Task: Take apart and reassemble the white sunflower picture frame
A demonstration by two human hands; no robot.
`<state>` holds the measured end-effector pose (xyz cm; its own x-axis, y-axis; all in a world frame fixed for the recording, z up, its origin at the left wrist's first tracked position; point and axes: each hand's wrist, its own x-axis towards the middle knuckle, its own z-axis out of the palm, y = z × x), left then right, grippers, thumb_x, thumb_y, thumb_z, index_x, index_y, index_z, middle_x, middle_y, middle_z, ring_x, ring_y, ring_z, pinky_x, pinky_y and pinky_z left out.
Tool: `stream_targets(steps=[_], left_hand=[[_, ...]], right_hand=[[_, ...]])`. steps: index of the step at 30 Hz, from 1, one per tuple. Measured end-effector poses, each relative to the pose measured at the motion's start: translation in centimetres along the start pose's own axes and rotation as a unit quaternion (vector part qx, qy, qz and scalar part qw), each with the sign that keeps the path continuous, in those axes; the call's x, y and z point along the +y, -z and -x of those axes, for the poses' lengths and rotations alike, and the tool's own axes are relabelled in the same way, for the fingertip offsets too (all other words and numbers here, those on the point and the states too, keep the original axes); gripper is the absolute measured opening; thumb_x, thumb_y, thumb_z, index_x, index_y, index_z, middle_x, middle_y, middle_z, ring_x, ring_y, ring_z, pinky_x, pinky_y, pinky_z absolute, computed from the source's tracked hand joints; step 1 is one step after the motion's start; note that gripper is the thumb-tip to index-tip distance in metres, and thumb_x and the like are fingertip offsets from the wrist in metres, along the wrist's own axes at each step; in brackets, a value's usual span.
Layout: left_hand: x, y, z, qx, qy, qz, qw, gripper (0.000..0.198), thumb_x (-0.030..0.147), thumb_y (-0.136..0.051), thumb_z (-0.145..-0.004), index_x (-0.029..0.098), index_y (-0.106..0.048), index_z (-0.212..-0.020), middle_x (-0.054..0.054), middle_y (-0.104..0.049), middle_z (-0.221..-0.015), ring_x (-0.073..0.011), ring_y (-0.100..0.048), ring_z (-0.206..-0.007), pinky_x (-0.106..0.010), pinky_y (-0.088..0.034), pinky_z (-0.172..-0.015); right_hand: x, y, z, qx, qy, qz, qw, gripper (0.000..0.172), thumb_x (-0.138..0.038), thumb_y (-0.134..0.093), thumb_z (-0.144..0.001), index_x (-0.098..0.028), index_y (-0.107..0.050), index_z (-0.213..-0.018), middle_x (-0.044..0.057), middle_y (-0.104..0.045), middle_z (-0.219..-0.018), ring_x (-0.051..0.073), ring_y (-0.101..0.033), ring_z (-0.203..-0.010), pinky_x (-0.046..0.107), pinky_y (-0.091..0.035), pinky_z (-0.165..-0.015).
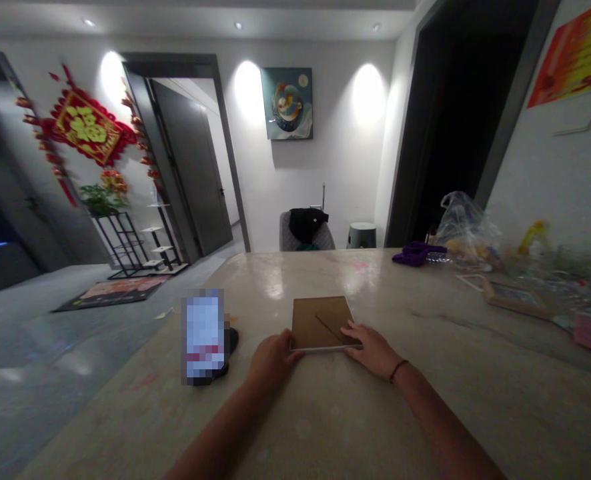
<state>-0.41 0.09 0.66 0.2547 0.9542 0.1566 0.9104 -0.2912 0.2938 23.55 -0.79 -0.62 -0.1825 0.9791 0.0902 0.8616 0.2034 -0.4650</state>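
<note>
Holding picture frame edge (320, 348), left hand (273, 363), right hand (373, 349)

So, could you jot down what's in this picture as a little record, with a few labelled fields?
Left hand: touching the near left corner of a brown-backed frame
Right hand: fingers over the frame's near right corner
Frame position: lying flat on a pale polished stone table
Beside the left hand: a pixelated object, too obscured to identify
Farther right on the table: purple cloth, clear plastic bag
Beyond the table: grey chair
</note>
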Motion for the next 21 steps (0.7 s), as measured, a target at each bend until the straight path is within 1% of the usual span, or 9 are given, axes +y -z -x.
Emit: stream_targets(steps=[2,4,7,10,13,15,18,20,21], left_hand=[[-0.1,-0.1,-0.1,0.001,-0.013,-0.001,1.0,0.033,0.039,-0.053,-0.075,0.021,-0.057,-0.102,-0.004,-0.066,-0.096,-0.018,-0.057,-0.091,-0.026,-0.039,-0.078],[-0.2,-0.1,-0.2,0.002,-0.017,-0.006,1.0,0.035,0.039,-0.051,-0.076,0.021,-0.058,-0.105,-0.005,-0.065,-0.101,-0.0184,-0.056,-0.096,-0.027,-0.038,-0.083],[-0.1,-0.1,-0.3,0.006,-0.01,-0.019,1.0,0.036,0.038,-0.049,-0.078,0.019,-0.058,-0.107,-0.007,-0.065,-0.104,-0.0194,-0.056,-0.097,-0.028,-0.038,-0.086],[0.0,-0.1,-0.3,0.015,-0.006,-0.026,1.0,0.037,0.036,-0.046,-0.08,0.017,-0.057,-0.11,-0.009,-0.063,-0.108,-0.0197,-0.056,-0.1,-0.029,-0.037,-0.088],[0.0,-0.2,-0.3,0.018,-0.004,-0.029,0.999,0.037,0.035,-0.045,-0.081,0.018,-0.056,-0.11,-0.009,-0.061,-0.112,-0.0195,-0.054,-0.104,-0.029,-0.036,-0.09],[-0.3,-0.1,-0.3,0.015,-0.004,-0.025,1.0,0.038,0.035,-0.045,-0.08,0.018,-0.054,-0.113,-0.008,-0.061,-0.112,-0.0195,-0.054,-0.104,-0.029,-0.036,-0.09],[-0.8,0.4,-0.2,0.038,0.009,-0.003,0.999,0.05,0.034,-0.047,-0.079,0.019,-0.039,-0.126,-0.007,-0.062,-0.108,-0.0186,-0.056,-0.1,-0.028,-0.039,-0.086],[-1.0,1.1,-0.2,0.074,0.022,0.017,0.997,0.06,0.033,-0.045,-0.08,0.018,-0.023,-0.134,-0.006,-0.064,-0.101,-0.0172,-0.059,-0.092,-0.027,-0.041,-0.081],[-1.1,1.6,-0.2,0.094,0.025,0.025,0.995,0.063,0.032,-0.044,-0.081,0.017,-0.016,-0.136,-0.004,-0.065,-0.096,-0.0162,-0.06,-0.086,-0.026,-0.042,-0.078]], right_hand=[[-0.2,-0.3,-0.1,0.005,-0.013,0.022,1.0,0.047,-0.03,-0.053,-0.075,-0.023,-0.048,-0.122,0.008,-0.04,-0.134,0.025,-0.034,-0.123,0.041,-0.027,-0.099],[-0.5,-0.7,-0.3,0.013,-0.023,0.045,0.999,0.045,-0.031,-0.05,-0.078,-0.026,-0.047,-0.122,0.007,-0.039,-0.135,0.027,-0.032,-0.125,0.044,-0.025,-0.1],[-0.8,-1.5,-0.6,0.031,-0.032,0.069,0.997,0.044,-0.033,-0.044,-0.081,-0.029,-0.044,-0.125,0.006,-0.036,-0.137,0.028,-0.029,-0.126,0.047,-0.022,-0.099],[-1.1,-2.5,-0.8,0.051,-0.038,0.081,0.995,0.043,-0.033,-0.038,-0.084,-0.028,-0.041,-0.127,0.006,-0.033,-0.139,0.028,-0.028,-0.126,0.047,-0.022,-0.099],[-1.0,-3.0,-1.0,0.069,-0.018,0.08,0.994,0.044,-0.032,-0.036,-0.085,-0.026,-0.04,-0.128,0.007,-0.032,-0.139,0.027,-0.029,-0.125,0.046,-0.023,-0.099],[-0.7,-2.8,-1.0,0.097,0.006,0.072,0.993,0.046,-0.032,-0.039,-0.083,-0.024,-0.039,-0.128,0.008,-0.035,-0.137,0.026,-0.031,-0.124,0.044,-0.024,-0.1],[-0.2,-1.5,-0.9,0.179,0.027,0.049,0.982,0.05,-0.032,-0.04,-0.082,-0.022,-0.035,-0.131,0.01,-0.048,-0.123,0.024,-0.041,-0.114,0.04,-0.032,-0.095],[0.0,-0.3,-0.7,0.239,0.019,0.034,0.97,0.051,-0.026,-0.036,-0.083,-0.021,-0.028,-0.134,0.01,-0.055,-0.107,0.023,-0.049,-0.1,0.038,-0.038,-0.088],[0.0,0.2,-0.6,0.261,0.01,0.031,0.965,0.053,-0.022,-0.033,-0.084,-0.021,-0.022,-0.135,0.01,-0.056,-0.1,0.022,-0.051,-0.093,0.037,-0.041,-0.083]])
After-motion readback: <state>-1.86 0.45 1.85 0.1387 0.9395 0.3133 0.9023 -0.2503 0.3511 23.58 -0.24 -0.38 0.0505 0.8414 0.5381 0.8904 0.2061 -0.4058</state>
